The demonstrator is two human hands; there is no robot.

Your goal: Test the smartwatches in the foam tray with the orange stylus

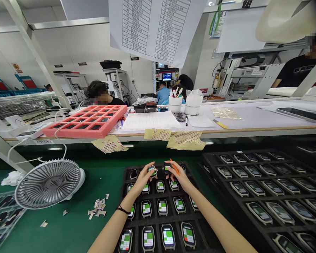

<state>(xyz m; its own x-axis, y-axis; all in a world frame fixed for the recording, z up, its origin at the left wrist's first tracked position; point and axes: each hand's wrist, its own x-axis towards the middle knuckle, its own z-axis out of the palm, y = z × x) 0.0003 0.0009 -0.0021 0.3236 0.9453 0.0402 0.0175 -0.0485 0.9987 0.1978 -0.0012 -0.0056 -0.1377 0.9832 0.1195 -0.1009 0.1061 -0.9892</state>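
Observation:
Over the back rows of a black foam tray (138,191), my left hand (144,177) is closed on a smartwatch (152,171) with a lit green-and-white screen. My right hand (179,175) grips a second, darker smartwatch (167,169) close beside it. A thin orange stick-like tool (175,167) is also tucked between the right fingers; its tip and kind cannot be made out. Below both hands, several watches lie face up in the tray's slots, such as a watch (168,237) with a green-and-white screen. One nearby watch (188,234) shows a red block.
A white fan (51,183) and a heap of small silvery pieces (98,208) sit on the green mat at left. More watches fill a black tray (242,207) at right. A pink foam tray (105,130) and papers (151,120) lie on the shelf. Co-workers are beyond.

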